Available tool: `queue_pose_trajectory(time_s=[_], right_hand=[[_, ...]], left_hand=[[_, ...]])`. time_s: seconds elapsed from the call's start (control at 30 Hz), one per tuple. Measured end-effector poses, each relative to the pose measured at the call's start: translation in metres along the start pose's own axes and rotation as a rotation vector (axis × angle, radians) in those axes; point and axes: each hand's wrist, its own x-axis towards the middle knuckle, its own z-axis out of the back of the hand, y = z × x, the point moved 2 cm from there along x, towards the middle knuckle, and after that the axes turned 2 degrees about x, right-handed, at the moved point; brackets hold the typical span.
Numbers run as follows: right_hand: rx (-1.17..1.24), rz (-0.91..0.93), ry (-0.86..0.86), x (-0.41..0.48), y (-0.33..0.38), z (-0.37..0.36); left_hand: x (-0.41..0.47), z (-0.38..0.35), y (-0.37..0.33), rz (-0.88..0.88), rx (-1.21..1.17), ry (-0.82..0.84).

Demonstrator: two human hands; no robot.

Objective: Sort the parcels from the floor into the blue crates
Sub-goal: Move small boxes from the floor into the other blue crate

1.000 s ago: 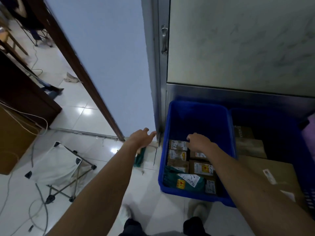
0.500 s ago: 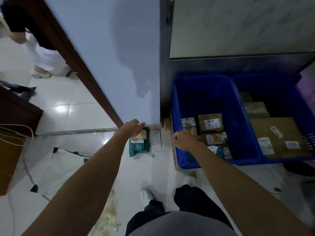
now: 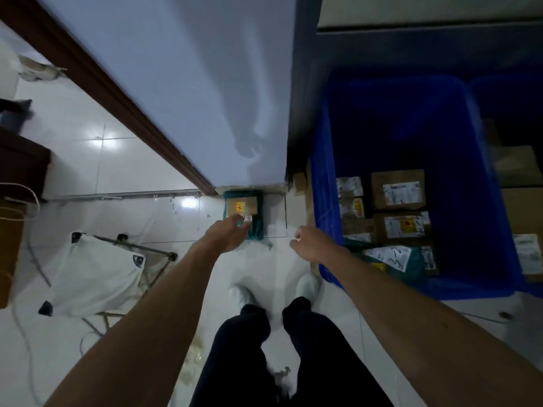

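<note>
**A:** Head view: where are the floor parcels?

**B:** By the wall corner. A small brown parcel (image 3: 242,206) lies on a green parcel (image 3: 258,229). The left grip (image 3: 226,235) has its fingertips at the brown one's near edge. Whether it holds it, I cannot tell.

**A:** And the right grip (image 3: 313,245)?

**B:** Loosely curled, holding nothing, just beside the blue crate (image 3: 323,201). In the crate lie labelled brown boxes (image 3: 398,189) and a green bag (image 3: 417,259).

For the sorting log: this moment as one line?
left hand: at brown parcel atop green parcel, grip unclear | right hand: loosely curled, empty | blue crate: part-filled
</note>
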Motion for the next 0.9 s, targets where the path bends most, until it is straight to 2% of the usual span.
queue_pose_trajectory(time_s=[0.23,0.33,0.47,0.7,0.9], right_hand=[[0.165,-0.132,-0.051,0.121,-0.024,-0.04],[0.23,-0.219,-0.126,0.181,-0.046,-0.062],[0.231,-0.317,-0.131,0.261,-0.071,-0.106],[0.145,-0.324,-0.175,0.376,-0.098,-0.124],[0.024,-0.239,-0.392,0.474,-0.13,-0.097]], left_hand=[[0.141,-0.012,-0.02,-0.205,0.099,0.0],[0.208,-0.044,-0.021,-0.244,0.085,0.025],[0.293,-0.103,-0.014,-0.332,0.173,0.089],[0.393,-0.155,-0.007,-0.387,0.161,0.119],[0.471,-0.185,-0.02,-0.454,0.134,0.06]])
